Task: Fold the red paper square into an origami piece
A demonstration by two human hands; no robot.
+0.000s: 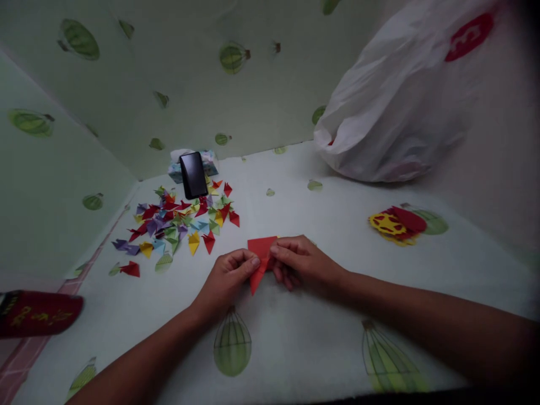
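Note:
A partly folded piece of red origami paper (260, 246) is between my two hands, low over the table. My left hand (230, 275) pinches its left edge between thumb and fingers. At its right side, my right hand (306, 260) grips the paper with thumb and forefinger, the other fingers curled below. A pointed flap hangs toward me from the paper. To the left lies a loose heap of small folded paper figures (172, 225) in red, yellow, green, blue and purple. One red figure (130, 269) sits apart at the near left of the heap.
Behind the heap, a black phone (194, 175) leans on a tissue box (174, 169). A large white plastic bag (379, 107) stands at the back right. Yellow and red cut-out pieces (390, 223) lie to the right. A red object with yellow lettering (46, 315) is at the left edge.

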